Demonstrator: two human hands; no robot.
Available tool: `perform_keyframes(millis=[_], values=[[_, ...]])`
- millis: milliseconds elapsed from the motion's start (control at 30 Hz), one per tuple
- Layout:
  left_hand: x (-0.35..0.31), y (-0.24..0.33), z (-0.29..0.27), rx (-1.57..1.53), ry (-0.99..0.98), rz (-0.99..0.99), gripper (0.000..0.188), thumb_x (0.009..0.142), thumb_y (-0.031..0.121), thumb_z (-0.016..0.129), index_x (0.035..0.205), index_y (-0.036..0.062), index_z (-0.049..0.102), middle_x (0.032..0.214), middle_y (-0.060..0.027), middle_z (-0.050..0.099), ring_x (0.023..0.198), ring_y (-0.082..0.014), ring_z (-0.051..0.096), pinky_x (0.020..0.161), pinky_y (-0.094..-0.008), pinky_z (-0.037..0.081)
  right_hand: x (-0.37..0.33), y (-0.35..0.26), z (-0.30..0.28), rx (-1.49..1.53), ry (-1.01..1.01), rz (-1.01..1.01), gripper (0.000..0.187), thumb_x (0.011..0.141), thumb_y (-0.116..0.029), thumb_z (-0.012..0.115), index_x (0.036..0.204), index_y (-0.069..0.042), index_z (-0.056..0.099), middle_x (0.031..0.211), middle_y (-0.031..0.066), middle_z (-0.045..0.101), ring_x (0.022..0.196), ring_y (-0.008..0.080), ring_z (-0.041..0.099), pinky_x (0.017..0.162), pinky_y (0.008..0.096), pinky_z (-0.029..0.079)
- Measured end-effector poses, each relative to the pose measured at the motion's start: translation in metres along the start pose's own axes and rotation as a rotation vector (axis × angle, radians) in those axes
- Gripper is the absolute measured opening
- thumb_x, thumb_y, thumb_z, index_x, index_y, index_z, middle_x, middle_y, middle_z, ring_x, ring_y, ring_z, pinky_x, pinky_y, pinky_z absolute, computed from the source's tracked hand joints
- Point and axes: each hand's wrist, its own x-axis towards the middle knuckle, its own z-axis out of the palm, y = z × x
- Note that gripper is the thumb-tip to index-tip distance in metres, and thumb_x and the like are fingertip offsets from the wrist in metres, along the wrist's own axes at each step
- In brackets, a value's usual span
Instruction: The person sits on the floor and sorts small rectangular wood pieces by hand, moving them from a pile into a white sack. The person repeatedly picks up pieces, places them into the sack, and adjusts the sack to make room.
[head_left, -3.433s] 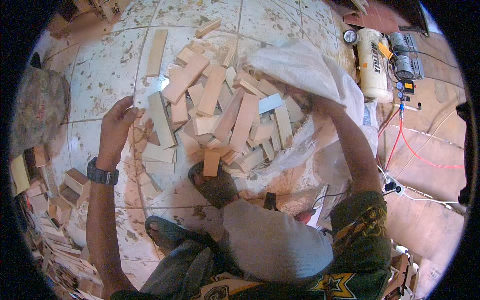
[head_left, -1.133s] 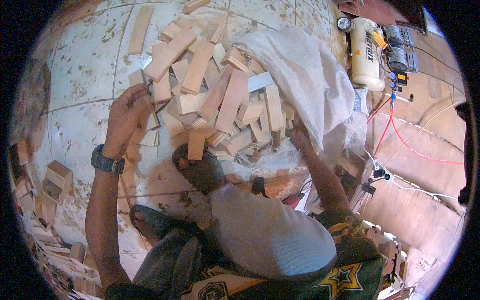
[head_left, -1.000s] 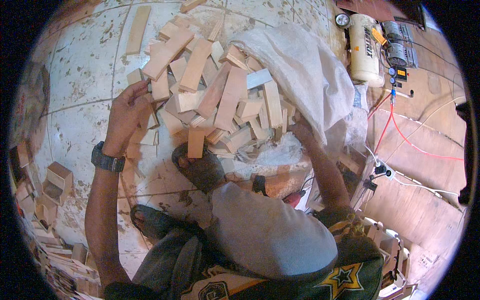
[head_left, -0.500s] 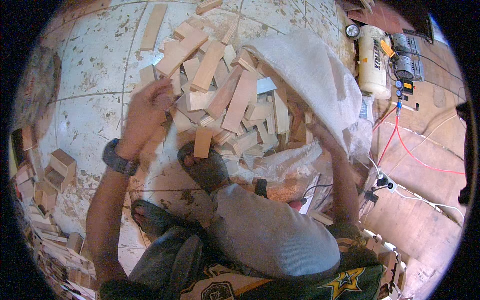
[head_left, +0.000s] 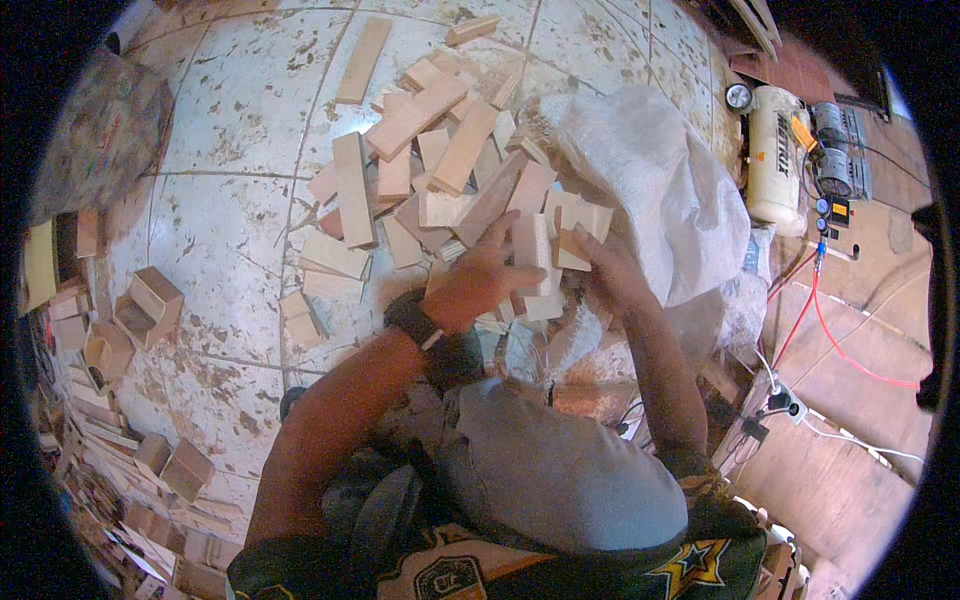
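Both my hands are at the near right side of a heap of pale wooden blocks (head_left: 465, 148) on the floor. My left hand (head_left: 474, 284), with a dark watch on its wrist, is closed on an upright wooden block (head_left: 531, 250), thumb and fingers at its left side. My right hand (head_left: 612, 274) grips light wooden pieces (head_left: 583, 222) just right of that block, its thumb on their face. How many pieces each hand has is hard to tell. A white woven sack (head_left: 655, 190) lies crumpled beyond my right hand.
The floor is dirty white tile (head_left: 225, 230). Open wooden boxes (head_left: 150, 305) and offcuts line the left side. At right stand a cream air compressor (head_left: 775, 155) with a red hose (head_left: 835, 345) and a power strip (head_left: 787, 400). My bent knee (head_left: 560, 470) is below my hands.
My left hand has moved right, from the heap's left edge to its near right side, and grips a block. My right hand has come out from the sack with wooden pieces. More blocks lie at left.
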Motion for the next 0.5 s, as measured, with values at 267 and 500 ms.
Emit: perform_keyframes(millis=[267,500], values=[[-0.009,0.022,-0.012,-0.067,0.070,-0.130,0.059,0.077,0.011,0.056,0.133,0.0016,0.041,0.117,-0.0120,0.055,0.106,-0.0205,0.055,0.089,-0.0318,0.046,0.006,0.009,-0.023,0.052,0.070,0.073,0.044,0.092,-0.026,0.063,0.125,-0.001,0.046,0.108,0.0100,0.062,0.090,0.0215,0.064,0.075,0.0375,0.056],[-0.008,0.022,-0.004,0.063,0.138,0.066,0.074,0.078,0.014,0.059,0.142,-0.0046,0.027,0.133,-0.0224,0.048,0.123,-0.0291,0.048,0.102,-0.0371,0.039,0.002,0.018,-0.046,0.248,-0.076,-0.021,0.053,0.084,-0.020,0.067,0.129,-0.001,0.044,0.109,0.0111,0.061,0.095,0.0224,0.064,0.075,0.0355,0.057]])
